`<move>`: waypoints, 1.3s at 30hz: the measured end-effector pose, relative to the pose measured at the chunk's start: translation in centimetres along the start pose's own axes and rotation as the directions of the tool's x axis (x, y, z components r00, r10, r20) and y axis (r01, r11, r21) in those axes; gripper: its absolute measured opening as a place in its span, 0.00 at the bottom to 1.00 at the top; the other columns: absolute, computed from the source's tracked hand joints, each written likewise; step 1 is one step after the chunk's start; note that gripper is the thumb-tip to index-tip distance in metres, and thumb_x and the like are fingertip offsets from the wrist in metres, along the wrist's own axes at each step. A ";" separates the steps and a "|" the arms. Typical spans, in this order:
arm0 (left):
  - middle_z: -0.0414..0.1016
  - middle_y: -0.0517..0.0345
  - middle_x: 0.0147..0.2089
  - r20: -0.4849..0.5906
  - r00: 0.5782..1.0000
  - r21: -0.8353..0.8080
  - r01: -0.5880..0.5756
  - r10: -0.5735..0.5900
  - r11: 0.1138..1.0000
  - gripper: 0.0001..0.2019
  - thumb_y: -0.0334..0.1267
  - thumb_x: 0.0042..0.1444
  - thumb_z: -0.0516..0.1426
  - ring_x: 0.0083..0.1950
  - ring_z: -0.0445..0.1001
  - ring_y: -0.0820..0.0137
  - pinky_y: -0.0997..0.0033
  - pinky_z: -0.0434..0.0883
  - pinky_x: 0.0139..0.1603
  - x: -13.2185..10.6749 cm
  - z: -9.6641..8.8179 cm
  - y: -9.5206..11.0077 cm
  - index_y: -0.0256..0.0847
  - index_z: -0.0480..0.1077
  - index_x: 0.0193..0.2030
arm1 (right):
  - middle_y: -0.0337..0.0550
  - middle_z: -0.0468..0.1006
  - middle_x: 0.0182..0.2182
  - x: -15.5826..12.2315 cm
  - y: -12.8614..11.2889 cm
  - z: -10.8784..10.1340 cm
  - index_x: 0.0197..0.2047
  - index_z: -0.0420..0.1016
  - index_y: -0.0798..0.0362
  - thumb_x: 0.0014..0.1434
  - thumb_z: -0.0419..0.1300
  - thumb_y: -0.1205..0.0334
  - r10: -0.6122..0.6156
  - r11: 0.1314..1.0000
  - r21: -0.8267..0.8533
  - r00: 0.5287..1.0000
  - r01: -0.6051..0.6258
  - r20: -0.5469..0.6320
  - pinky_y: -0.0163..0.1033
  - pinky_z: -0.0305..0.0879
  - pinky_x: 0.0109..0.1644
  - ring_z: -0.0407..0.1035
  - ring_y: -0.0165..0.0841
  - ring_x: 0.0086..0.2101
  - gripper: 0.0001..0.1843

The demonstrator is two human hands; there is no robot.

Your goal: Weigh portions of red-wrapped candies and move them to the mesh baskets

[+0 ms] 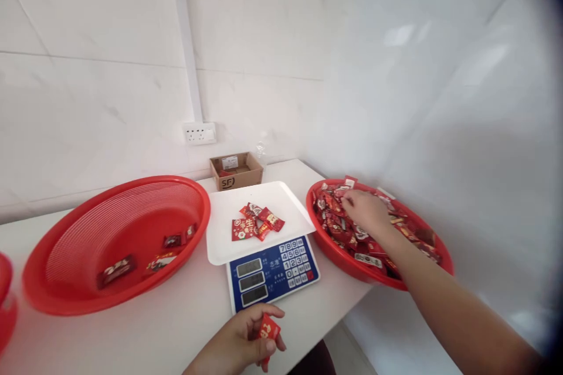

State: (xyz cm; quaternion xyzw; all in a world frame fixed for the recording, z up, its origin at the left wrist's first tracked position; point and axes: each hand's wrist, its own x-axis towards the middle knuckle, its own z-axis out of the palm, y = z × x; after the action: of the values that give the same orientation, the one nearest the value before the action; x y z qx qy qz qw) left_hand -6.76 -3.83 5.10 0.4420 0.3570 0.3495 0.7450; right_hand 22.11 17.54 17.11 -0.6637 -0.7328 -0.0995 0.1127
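Note:
My left hand (250, 337) is closed around a red candy packet (269, 328) in front of the scale. My right hand (365, 211) reaches into the red basket (321, 240) on the right, which is heaped with red wrapped candies (334, 220). Its fingertips are bent down onto the heap; whether a packet is between them is hidden. Between the hands stands a digital scale (275, 269) with a blue keypad panel. Its white tray (222, 246) bears several small red packets (259, 222) in a loose pile.
A large red basket (53, 287) at left contains a few wrapped snacks (116, 271). Behind the scale is a small cardboard box (240, 177) with a clear plastic bottle (262, 146) beside it. White walls stand behind and to the right; the white table's (176, 328) front edge runs below the scale.

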 end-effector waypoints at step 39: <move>0.69 0.60 0.23 0.156 0.963 0.246 0.176 -0.219 0.953 0.33 0.72 0.39 0.57 0.26 0.68 0.70 0.65 0.66 0.35 -0.1 0.8 0.0 0.40 0.67 0.31 | 0.39 0.71 0.19 -20.2 -12.8 6.1 0.21 0.60 0.50 0.57 0.48 0.34 -0.625 0.336 0.908 0.661 -0.252 0.415 0.36 0.59 0.30 0.65 0.31 0.24 0.29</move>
State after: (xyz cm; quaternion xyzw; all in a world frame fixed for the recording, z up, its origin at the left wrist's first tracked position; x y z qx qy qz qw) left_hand -6.12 -4.25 5.42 0.5171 0.3683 0.1876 0.7495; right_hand 11.12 -1.12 5.30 -0.3570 -0.7122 0.5844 0.1544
